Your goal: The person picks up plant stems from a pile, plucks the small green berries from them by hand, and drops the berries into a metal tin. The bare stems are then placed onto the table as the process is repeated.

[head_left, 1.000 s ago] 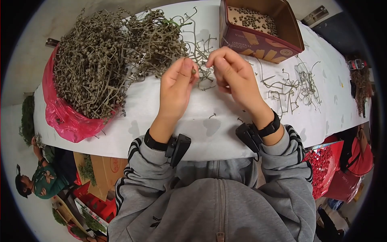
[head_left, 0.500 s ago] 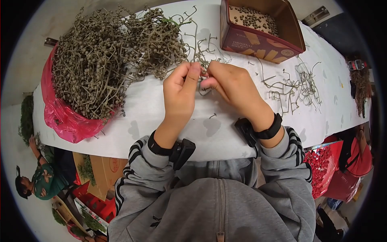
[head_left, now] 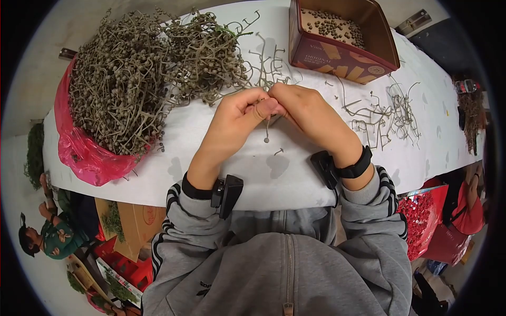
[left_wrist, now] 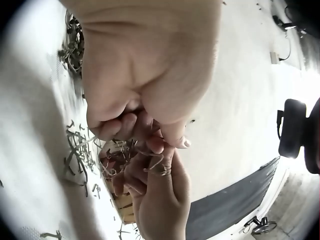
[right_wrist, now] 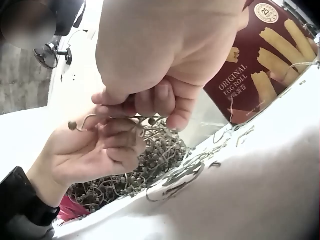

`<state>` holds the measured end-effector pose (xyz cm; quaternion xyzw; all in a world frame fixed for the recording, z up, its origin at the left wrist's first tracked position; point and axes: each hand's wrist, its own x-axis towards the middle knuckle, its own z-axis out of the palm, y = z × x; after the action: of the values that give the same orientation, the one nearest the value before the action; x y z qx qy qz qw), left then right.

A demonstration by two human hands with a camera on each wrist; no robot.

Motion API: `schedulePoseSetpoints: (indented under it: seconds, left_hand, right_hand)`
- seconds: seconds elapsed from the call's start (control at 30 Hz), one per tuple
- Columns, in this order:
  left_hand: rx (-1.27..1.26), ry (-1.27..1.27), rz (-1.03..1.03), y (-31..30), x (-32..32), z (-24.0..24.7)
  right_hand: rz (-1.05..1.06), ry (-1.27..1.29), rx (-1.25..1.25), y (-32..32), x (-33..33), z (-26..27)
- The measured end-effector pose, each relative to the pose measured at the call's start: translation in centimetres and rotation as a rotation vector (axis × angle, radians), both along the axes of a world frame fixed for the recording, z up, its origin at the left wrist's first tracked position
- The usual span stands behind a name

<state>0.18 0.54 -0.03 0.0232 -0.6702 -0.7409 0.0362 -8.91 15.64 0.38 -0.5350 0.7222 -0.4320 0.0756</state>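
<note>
Both hands meet over the white table, fingertips together, in the head view. My left hand (head_left: pixel 229 124) pinches a thin dry stem between thumb and fingers; its stalk hangs below them, ending in a small round seed pod (head_left: pixel 266 140). Fingers curled, my right hand (head_left: pixel 313 113) pinches at the same stem from the other side. In the right wrist view the stem (right_wrist: pixel 87 119) runs across the left fingers, with another round pod (right_wrist: pixel 151 120) by the right fingertips. A big heap of podded stems (head_left: pixel 118 79) lies beyond the left hand.
A pink plastic bag (head_left: pixel 92 158) lies under the heap. At the back right stands a maroon egg roll tin (head_left: pixel 337 66) with loose pods (head_left: pixel 334 29) inside. Bare stems (head_left: pixel 385 116) lie scattered right of the hands. Another person (head_left: pixel 58 231) is at the far left.
One second ago the hands were apart, the left holding a small pod. They came together, and now a podded stalk dangles beneath the joined fingers. The tin and heap stay put.
</note>
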Motion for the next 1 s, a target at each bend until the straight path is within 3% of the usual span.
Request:
schedulePoseSetpoints:
  seconds: [0.2, 0.33, 0.6, 0.83, 1.0]
  left_hand:
    - [-0.015, -0.055, 0.062, 0.1, 0.1, -0.1]
    - [-0.186, -0.097, 0.029, -0.5, 0.2, -0.1]
    - [0.061, -0.069, -0.039, -1.0, 0.2, 0.4]
    - [0.408, -0.107, 0.072, 0.2, -0.3, -0.4]
    - [0.380, -0.173, 0.150, 1.2, 0.0, -0.9]
  right_hand:
    - [0.012, -0.105, 0.018, -0.2, 0.6, -0.4]
    - [0.006, -0.202, -0.006, -0.5, 0.8, -0.9]
    - [0.028, -0.258, -0.040, -0.6, 1.3, 0.4]
    - [-0.119, -0.371, -0.074, -1.1, 2.0, 0.3]
    - [-0.262, -0.611, -0.073, -1.3, 2.9, -0.6]
